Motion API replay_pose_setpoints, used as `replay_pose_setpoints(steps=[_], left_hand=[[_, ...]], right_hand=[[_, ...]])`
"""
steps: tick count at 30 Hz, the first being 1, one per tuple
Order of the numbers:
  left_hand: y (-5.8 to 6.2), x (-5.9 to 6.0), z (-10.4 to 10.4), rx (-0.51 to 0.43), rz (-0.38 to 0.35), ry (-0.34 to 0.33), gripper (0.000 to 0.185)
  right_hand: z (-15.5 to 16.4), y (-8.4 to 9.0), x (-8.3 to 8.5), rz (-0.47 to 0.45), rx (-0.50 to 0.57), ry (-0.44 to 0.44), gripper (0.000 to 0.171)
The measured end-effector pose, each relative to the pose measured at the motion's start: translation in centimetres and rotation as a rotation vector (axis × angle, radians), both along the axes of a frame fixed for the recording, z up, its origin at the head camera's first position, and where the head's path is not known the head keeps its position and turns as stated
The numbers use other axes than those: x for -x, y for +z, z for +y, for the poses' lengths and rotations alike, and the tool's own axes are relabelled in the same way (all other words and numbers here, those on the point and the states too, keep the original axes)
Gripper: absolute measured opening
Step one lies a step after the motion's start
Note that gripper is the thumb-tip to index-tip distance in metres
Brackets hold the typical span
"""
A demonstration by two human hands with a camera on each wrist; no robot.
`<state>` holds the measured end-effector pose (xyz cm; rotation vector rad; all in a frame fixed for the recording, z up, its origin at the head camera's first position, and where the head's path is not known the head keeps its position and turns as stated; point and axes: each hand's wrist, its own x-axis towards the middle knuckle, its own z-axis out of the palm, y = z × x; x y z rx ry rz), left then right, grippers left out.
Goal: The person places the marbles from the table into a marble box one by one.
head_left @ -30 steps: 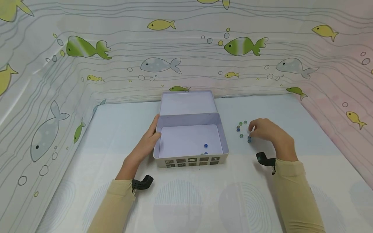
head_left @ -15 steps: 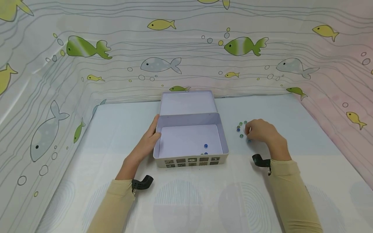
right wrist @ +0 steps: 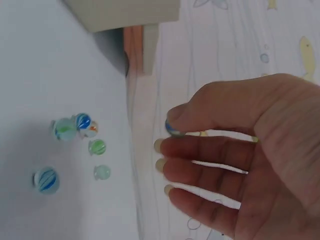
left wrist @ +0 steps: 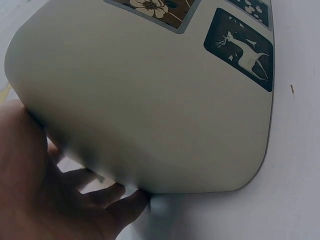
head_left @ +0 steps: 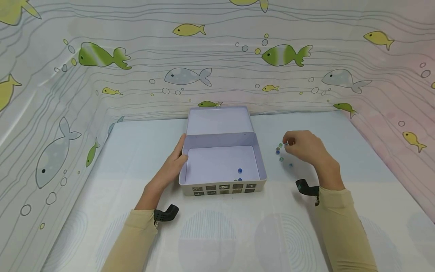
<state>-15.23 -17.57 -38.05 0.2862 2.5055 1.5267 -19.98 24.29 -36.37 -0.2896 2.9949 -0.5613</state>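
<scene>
A pale metal tin box stands with its hinged lid laid back, lavender inside. My left hand holds its left wall, thumb at the rim and fingers along the outside; the left wrist view shows these fingers against the box's end. Beyond the box's right side, my right hand is raised over the table. Between thumb and index finger it pinches a glass marble, partly hidden by the thumb. Two blue marbles and a greenish one partly hidden by the front wall lie inside.
Several loose marbles lie on the table right of the box, among them a blue-swirled one and a green one. A fish-patterned sheet rises behind and at both sides. Dark wrist cameras jut from both sleeves.
My right hand has pinched one marble from the near pair on the table and moved up and away with it. The left hand and the box have stayed put.
</scene>
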Motion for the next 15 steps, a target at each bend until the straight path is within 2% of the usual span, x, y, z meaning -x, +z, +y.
replay_pose_setpoints(steps=[3, 10, 15], left_hand=[[0.1, -0.1, 0.0, 0.001, -0.006, 0.005, 0.073], [0.1, -0.1, 0.0, 0.006, -0.004, 0.005, 0.073], [0.0, -0.1, 0.0, 0.003, -0.007, 0.004, 0.073]], right_hand=[[-0.5, 0.4, -0.2, 0.049, 0.072, 0.016, 0.021], [-2.6, 1.2, -1.0, 0.13, 0.315, 0.062, 0.012], [-4.4, 1.5, -1.7, 0.164, 0.381, 0.149, 0.013]])
